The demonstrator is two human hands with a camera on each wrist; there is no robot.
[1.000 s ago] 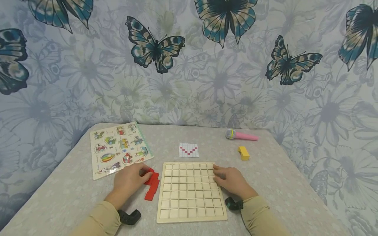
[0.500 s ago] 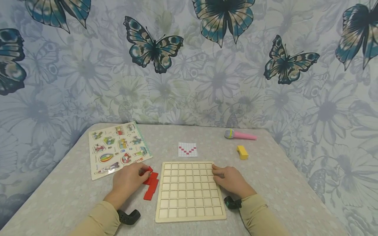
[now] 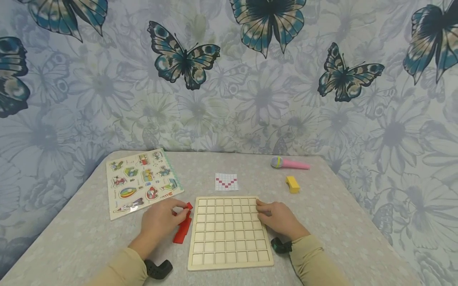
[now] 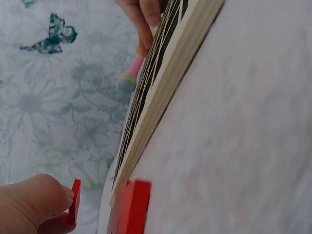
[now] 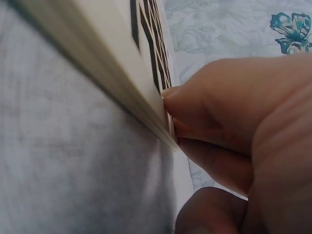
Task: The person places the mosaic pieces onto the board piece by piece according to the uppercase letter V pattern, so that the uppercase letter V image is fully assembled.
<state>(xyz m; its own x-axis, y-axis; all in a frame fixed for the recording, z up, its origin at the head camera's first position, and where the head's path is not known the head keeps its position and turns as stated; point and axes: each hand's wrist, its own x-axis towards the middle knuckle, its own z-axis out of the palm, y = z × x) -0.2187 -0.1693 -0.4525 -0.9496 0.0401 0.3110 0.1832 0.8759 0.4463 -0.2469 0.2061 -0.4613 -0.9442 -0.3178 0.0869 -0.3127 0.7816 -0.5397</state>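
My left hand (image 3: pixel 162 219) pinches a small flat red tile (image 4: pixel 74 202) between thumb and finger, left of the pale wooden grid board (image 3: pixel 191 254). Below that hand, a row of red tiles (image 3: pixel 181 232) lies along the board's left side, partly covered by the fingers. In the left wrist view the held tile stands edge-on, apart from the thicker-looking red tiles (image 4: pixel 136 207) beside the board. My right hand (image 3: pixel 280 218) rests at the board's upper right edge. Its thumb and forefinger touch the rim in the right wrist view, while other fingers are bent beneath.
Behind the board lies a white card (image 3: pixel 226 186) with a red V pattern on a grid. A picture puzzle board (image 3: pixel 123 167) lies at the back left. At the back right are a pink toy microphone (image 3: pixel 295 164) and a yellow arched block (image 3: pixel 293 184).
My left hand has shifted slightly right with a red tile, toward the grid board's left edge. The right hand keeps its place on the board. The head view has drifted a little.
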